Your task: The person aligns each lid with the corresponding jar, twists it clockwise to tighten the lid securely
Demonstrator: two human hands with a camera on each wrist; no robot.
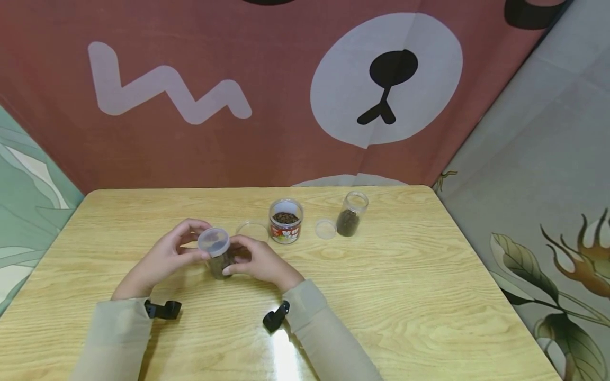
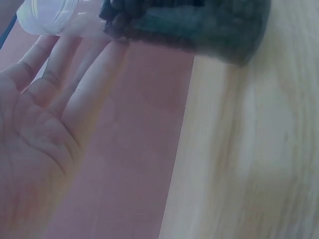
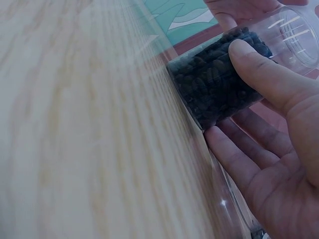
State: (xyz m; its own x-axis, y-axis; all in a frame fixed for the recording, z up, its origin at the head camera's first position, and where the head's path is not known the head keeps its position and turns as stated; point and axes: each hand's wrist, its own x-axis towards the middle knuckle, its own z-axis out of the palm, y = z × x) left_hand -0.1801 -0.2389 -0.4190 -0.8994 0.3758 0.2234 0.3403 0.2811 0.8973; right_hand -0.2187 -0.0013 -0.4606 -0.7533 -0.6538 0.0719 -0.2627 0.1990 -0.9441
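A clear plastic jar (image 1: 220, 266), partly filled with dark beans, stands upright between the two hands. A translucent lid (image 1: 213, 242) covers its top. The left hand (image 1: 178, 251) holds the lid's rim between thumb and fingers. In the left wrist view, that hand's fingers (image 2: 94, 79) reach up to the neck of the jar (image 2: 189, 25). The right hand (image 1: 259, 260) grips the jar's body from the right. Seen from the right wrist, its thumb lies across the beans (image 3: 214, 84), with the other fingers on the opposite side.
Behind the hands, a clear tub (image 1: 286, 233) with a red label holds brown bits. A second jar (image 1: 348, 222), lidless, holds dark contents. One clear lid (image 1: 325, 229) lies beside it; another (image 1: 252, 230) lies left of the tub. All rest on a wooden table (image 1: 405, 296).
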